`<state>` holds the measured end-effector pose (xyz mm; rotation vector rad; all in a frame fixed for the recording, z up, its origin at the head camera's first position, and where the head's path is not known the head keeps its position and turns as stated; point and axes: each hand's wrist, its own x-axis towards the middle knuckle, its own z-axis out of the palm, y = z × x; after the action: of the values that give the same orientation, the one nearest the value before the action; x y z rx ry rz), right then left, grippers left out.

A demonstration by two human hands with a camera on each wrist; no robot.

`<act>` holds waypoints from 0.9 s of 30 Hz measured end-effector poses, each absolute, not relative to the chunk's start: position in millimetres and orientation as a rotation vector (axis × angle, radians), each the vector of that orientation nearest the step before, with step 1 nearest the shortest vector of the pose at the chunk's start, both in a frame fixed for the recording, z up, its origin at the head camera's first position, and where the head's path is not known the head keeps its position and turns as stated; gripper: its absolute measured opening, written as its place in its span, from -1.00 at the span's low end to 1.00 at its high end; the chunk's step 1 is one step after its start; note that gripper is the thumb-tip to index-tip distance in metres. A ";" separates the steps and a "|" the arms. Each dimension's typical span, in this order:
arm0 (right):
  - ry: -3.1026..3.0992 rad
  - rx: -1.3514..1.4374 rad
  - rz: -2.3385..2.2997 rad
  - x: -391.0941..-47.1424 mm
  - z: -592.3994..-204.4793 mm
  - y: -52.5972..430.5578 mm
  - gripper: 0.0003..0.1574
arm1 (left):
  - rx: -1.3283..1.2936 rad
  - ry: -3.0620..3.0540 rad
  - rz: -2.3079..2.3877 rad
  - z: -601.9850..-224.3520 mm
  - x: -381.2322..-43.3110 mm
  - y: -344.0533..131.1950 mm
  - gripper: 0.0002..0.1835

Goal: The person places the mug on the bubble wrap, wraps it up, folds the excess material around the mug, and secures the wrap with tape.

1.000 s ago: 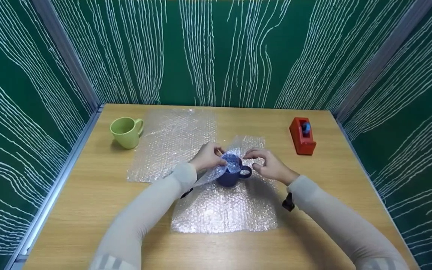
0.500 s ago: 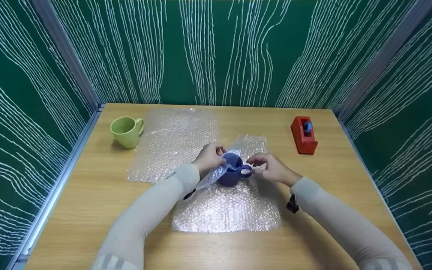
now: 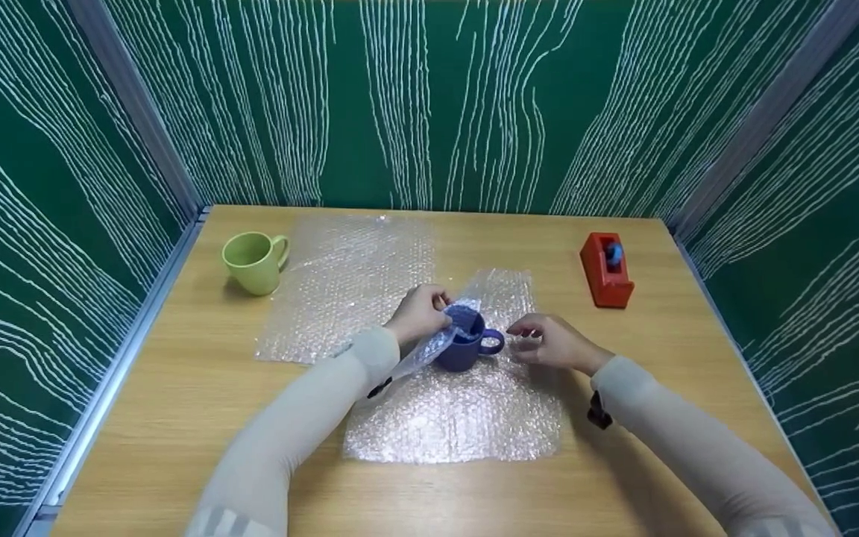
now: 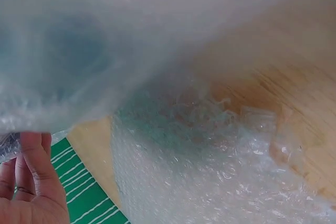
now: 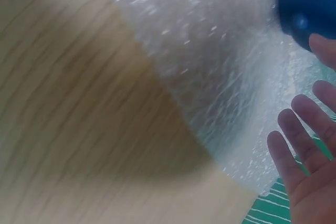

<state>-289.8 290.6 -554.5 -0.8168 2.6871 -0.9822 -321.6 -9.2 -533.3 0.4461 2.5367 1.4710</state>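
Observation:
A blue mug [image 3: 458,356] stands on a sheet of bubble wrap [image 3: 452,425], its handle to the right. One corner of that sheet is folded up over the mug's left side and dips into its mouth. My left hand [image 3: 420,312] pinches this raised flap at the mug's rim; in the left wrist view the blurred flap [image 4: 79,77] covers much of the frame. To the right of the handle, my right hand [image 3: 555,343] hovers apart from the mug with nothing in it. The right wrist view shows its fingers [image 5: 302,140] spread, near the mug.
A green mug [image 3: 252,265] stands at the table's back left. Beside it a second bubble wrap sheet [image 3: 347,276] lies flat. At the back right sits a red tape dispenser [image 3: 605,272] with blue tape. Green walls with white lines enclose the table [image 3: 176,418] on three sides.
My right hand has drawn back to the right, away from the mug's rim and handle. The flap has been tucked into the mug's mouth. My left hand has barely moved.

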 end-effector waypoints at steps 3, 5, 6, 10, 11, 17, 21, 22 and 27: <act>2.687 -0.852 -0.913 -288.8 -557.1 295.8 -0.45 | 0.434 2.548 1.448 -532.9 -320.6 -8.8 -0.74; 2.689 -0.889 -0.855 -288.3 -559.5 299.2 -0.43 | 0.427 2.561 1.435 -532.4 -319.7 -8.7 -0.74; 2.685 -0.894 -0.836 -288.1 -560.3 300.7 -0.43 | 0.421 2.567 1.430 -532.0 -319.2 -8.6 -0.74; 2.674 -0.941 -0.752 -285.7 -562.1 306.0 -0.43 | 0.408 2.582 1.417 -531.6 -318.5 -8.3 -0.75; 2.670 -0.951 -0.741 -285.2 -562.4 307.3 -0.43 | 0.405 2.581 1.418 -531.7 -318.5 -8.2 -0.75; 2.641 -0.970 -0.652 -278.8 -562.7 315.3 -0.38 | 0.424 2.592 1.411 -532.7 -319.8 -8.1 -0.75; 2.595 -0.957 -0.598 -274.0 -561.8 318.2 -0.33 | 0.428 2.592 1.408 -533.1 -320.8 -8.0 -0.77; 2.582 -0.958 -0.588 -272.6 -561.3 318.4 -0.32 | 0.427 2.584 1.415 -533.2 -320.9 -7.9 -0.77; 2.538 -1.050 -0.523 -268.2 -562.3 319.3 -0.25 | 0.431 2.572 1.434 -533.5 -321.8 -7.3 -0.76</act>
<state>-268.2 319.3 -562.3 -1.0495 2.5379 -0.5226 -321.8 -7.3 -533.5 0.4311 2.5724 1.4341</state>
